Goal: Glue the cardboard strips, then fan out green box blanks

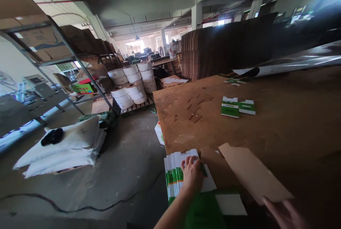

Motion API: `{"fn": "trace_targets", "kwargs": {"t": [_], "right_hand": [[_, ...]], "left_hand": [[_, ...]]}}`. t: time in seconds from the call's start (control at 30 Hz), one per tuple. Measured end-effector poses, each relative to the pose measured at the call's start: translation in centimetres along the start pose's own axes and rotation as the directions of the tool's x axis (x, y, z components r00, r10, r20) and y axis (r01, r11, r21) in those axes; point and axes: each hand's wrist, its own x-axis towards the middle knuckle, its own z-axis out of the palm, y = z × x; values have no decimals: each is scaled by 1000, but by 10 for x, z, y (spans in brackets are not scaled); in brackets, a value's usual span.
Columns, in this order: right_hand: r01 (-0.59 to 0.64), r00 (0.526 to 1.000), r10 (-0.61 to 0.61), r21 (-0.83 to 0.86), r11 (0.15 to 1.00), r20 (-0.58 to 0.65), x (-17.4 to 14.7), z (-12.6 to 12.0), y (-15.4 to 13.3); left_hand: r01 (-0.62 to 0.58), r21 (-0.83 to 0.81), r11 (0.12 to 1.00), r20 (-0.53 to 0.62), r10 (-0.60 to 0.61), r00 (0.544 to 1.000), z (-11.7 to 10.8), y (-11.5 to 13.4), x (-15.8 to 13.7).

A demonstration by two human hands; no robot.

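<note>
My left hand [192,174] rests with bent fingers on a row of overlapping flat white-and-green cartons [173,172] at the near left corner of the table; its fingertips grip the top one. My right hand [285,213], at the lower right, is closed on the near end of a long brown cardboard strip [253,172], which slants up and to the left over the table. Below my left hand lies a larger green sheet with a white panel [231,204]. Part of my right hand is dark and blurred.
The brown table [279,129] carries two small green-and-white cartons [230,107] and loose cardboard scraps [195,106]. A tall cardboard stack [194,55] stands behind. Left are white sacks [66,147], white rolls [129,94], a loaded shelf [61,58] and a floor cable [87,207]. A person [173,48] is far back.
</note>
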Motion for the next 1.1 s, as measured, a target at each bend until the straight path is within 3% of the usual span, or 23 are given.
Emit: {"fn": "trace_targets", "kwargs": {"t": [0.03,0.1,0.2,0.27,0.37,0.43,0.5,0.57,0.63,0.7,0.77,0.83,0.93,1.1], "right_hand": [[51,999,-52,-24,998,-7,1,5,-5],[267,963,-264,-78,960,50,3,16,-15],[599,800,-581,-159,785,151,2,28,-24],[677,734,-658,-243,694,168,0,31,-25],[698,706,-687,-332,635,171,-5,34,-22],[700,705,-688,-323,637,172,-9,35,-20],[684,728,-655,-268,678,202,-11,34,-21],[618,783,-577,-190,763,234,-7,29,-26],[447,881,-416,-108,888,224,8,21,-34],[178,958,-173,0,984,228,31,12,-45],[-74,946,43,86,994,322,54,7,-57],[-191,892,115,135,972,437,70,5,-70],[-167,845,77,124,978,529,79,7,-83],[-38,899,41,-17,999,436,78,13,-80]], "left_hand": [[11,-15,1000,-14,-12,1000,2,3,2],[28,-34,999,-41,-29,999,3,3,3],[15,-52,999,-76,-19,997,2,1,0],[1,-68,998,-97,-7,995,1,1,-2],[-1,-78,997,-101,-7,995,3,3,-5],[8,-69,998,-96,-15,995,4,4,-5],[11,-58,998,-93,-17,995,5,3,-6],[9,-59,998,-84,-14,996,6,2,-7],[4,-74,997,-75,-10,997,7,1,-8],[-2,-90,996,-73,-5,997,8,-1,-8],[-8,-91,996,-67,1,998,8,-2,-7],[-2,-79,997,-56,-2,998,8,-3,-6],[10,-53,999,-46,-13,999,6,-3,-5],[2,-27,1000,-39,-3,999,2,-2,-4]]}}
